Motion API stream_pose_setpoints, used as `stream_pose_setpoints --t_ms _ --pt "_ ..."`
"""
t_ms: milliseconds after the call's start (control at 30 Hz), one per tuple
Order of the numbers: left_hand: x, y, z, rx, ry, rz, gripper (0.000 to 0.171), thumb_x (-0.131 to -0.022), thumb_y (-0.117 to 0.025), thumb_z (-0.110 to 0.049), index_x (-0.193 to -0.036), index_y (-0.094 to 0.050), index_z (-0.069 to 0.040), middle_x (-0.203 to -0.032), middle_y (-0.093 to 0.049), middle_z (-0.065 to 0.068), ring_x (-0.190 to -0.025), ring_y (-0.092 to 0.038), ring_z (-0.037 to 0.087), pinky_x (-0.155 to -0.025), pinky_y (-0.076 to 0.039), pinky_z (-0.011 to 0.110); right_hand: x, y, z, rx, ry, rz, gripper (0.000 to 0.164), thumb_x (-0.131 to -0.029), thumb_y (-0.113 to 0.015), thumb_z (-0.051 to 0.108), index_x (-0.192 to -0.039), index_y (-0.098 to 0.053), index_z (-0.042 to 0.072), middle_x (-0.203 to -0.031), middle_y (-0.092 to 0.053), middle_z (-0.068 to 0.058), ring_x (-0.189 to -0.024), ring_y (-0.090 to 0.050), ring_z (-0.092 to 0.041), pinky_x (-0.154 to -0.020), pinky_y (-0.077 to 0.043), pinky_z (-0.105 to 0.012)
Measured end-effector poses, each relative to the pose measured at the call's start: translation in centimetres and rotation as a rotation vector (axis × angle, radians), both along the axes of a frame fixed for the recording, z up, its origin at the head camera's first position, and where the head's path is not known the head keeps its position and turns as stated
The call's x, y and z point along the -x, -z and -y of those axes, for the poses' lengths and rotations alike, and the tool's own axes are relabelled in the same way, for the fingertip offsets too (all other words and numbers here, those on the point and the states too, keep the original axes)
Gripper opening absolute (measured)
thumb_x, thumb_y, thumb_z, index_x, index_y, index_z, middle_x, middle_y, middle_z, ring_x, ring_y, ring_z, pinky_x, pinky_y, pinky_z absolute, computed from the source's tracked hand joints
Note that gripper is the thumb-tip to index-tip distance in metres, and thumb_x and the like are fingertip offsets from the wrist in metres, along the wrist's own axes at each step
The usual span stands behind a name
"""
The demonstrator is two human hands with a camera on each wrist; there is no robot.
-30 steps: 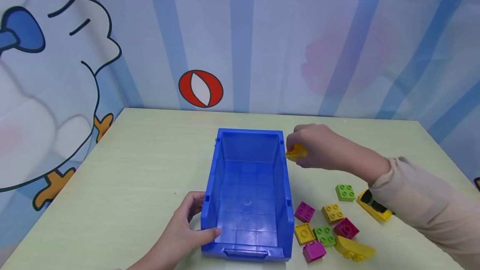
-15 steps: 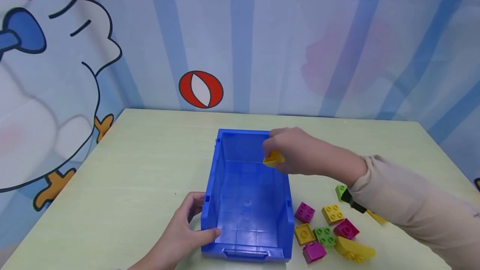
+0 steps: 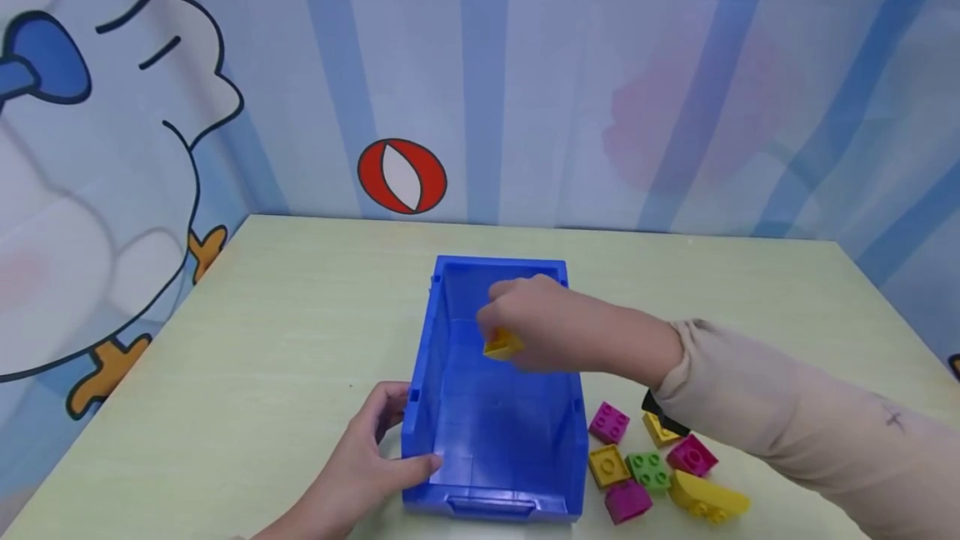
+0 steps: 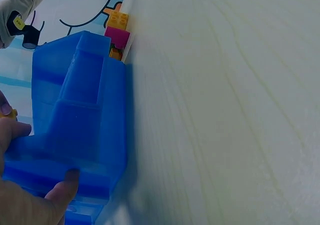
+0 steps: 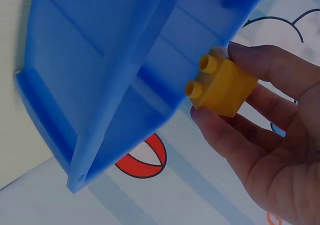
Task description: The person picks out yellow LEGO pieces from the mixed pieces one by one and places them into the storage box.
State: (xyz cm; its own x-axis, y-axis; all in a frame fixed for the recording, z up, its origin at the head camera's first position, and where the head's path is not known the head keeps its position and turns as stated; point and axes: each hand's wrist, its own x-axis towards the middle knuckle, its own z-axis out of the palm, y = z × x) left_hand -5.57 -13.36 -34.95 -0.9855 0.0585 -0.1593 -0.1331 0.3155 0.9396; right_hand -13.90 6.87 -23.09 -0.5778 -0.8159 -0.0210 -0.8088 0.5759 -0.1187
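Observation:
A blue plastic bin [image 3: 495,432] stands on the table with its open top facing up. My left hand [image 3: 367,448] grips the bin's left wall near the front corner, thumb over the rim. In the left wrist view, that hand [image 4: 35,195] shows at the lower left against the bin [image 4: 80,105]. Above the bin's inside, my right hand [image 3: 536,323] pinches a yellow toy building brick [image 3: 502,345]. The right wrist view shows this brick [image 5: 225,87], with two studs in sight, between the thumb and fingertips of the right hand [image 5: 275,115].
Right of the bin lie loose bricks: magenta [image 3: 609,422], yellow [image 3: 608,466], green [image 3: 649,471] and others. A curved yellow piece [image 3: 707,497] lies at the front. My right sleeve [image 3: 810,415] covers part of the table's right side. A printed cloth [image 3: 555,90] hangs behind.
My right hand has moved left with the yellow brick, from beyond the bin's right wall to above its inside. The left hand and bin have stayed in place.

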Motion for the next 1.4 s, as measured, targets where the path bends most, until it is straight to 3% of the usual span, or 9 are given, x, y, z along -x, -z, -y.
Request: stream_pose_setpoints --t_ms 333,600,767,867,1067,1400 --pt "0.0 -0.1 -0.1 0.003 0.017 0.005 0.065 -0.061 -0.078 -0.028 -0.115 -0.043 -0.016 -0.117 -0.052 0.006 -0.112 -0.044 0.025 -0.097 -0.029 0.059 -0.6 0.8 1.5 -0.075 0.040 0.109 0.020 -0.069 -0.072 0.014 -0.087 -0.066 0.015 -0.085 -0.058 0.001 -0.080 -0.053 -0.013 -0.064 -0.048 -0.021" --pt "-0.1 -0.2 -0.1 -0.019 0.024 -0.005 0.064 -0.062 -0.077 -0.026 -0.115 -0.043 -0.016 -0.116 -0.052 0.007 -0.112 -0.044 0.026 -0.095 -0.030 0.059 -1.0 0.7 2.4 -0.151 0.016 0.175 0.021 -0.068 -0.073 0.013 -0.087 -0.064 0.015 -0.086 -0.059 0.002 -0.081 -0.051 -0.011 -0.066 -0.048 -0.020" --pt "-0.1 -0.2 -0.2 -0.024 0.026 -0.007 0.064 -0.062 -0.077 -0.026 -0.115 -0.043 -0.016 -0.116 -0.052 0.007 -0.112 -0.044 0.026 -0.095 -0.031 0.058 -1.5 0.4 3.2 -0.197 -0.034 0.168 0.019 -0.068 -0.073 0.012 -0.085 -0.064 0.014 -0.079 -0.059 0.004 -0.074 -0.050 -0.009 -0.063 -0.046 -0.018" --pt "-0.1 -0.1 -0.1 -0.047 0.030 -0.046 0.061 -0.062 -0.078 -0.021 -0.113 -0.045 -0.016 -0.114 -0.054 0.007 -0.109 -0.046 0.024 -0.097 -0.029 0.055 -1.9 0.3 3.8 -0.196 -0.046 0.163 0.016 -0.068 -0.072 0.011 -0.081 -0.064 0.013 -0.070 -0.058 0.005 -0.065 -0.050 -0.007 -0.057 -0.045 -0.016" --pt "0.1 0.2 -0.1 -0.084 0.033 -0.128 0.056 -0.062 -0.077 -0.014 -0.110 -0.047 -0.016 -0.109 -0.055 0.006 -0.105 -0.047 0.022 -0.097 -0.029 0.050 -2.9 0.5 4.9 -0.194 0.000 0.137 0.018 -0.069 -0.072 0.011 -0.085 -0.064 0.011 -0.069 -0.059 0.004 -0.062 -0.050 -0.006 -0.055 -0.045 -0.015" --pt "-0.1 0.5 0.1 -0.093 0.040 -0.131 0.057 -0.062 -0.076 -0.013 -0.111 -0.047 -0.016 -0.110 -0.055 0.007 -0.105 -0.047 0.022 -0.096 -0.031 0.048 -3.5 1.2 5.3 -0.242 0.064 0.138 0.014 -0.071 -0.071 0.013 -0.084 -0.063 0.012 -0.063 -0.055 0.005 -0.055 -0.049 -0.006 -0.051 -0.044 -0.016"
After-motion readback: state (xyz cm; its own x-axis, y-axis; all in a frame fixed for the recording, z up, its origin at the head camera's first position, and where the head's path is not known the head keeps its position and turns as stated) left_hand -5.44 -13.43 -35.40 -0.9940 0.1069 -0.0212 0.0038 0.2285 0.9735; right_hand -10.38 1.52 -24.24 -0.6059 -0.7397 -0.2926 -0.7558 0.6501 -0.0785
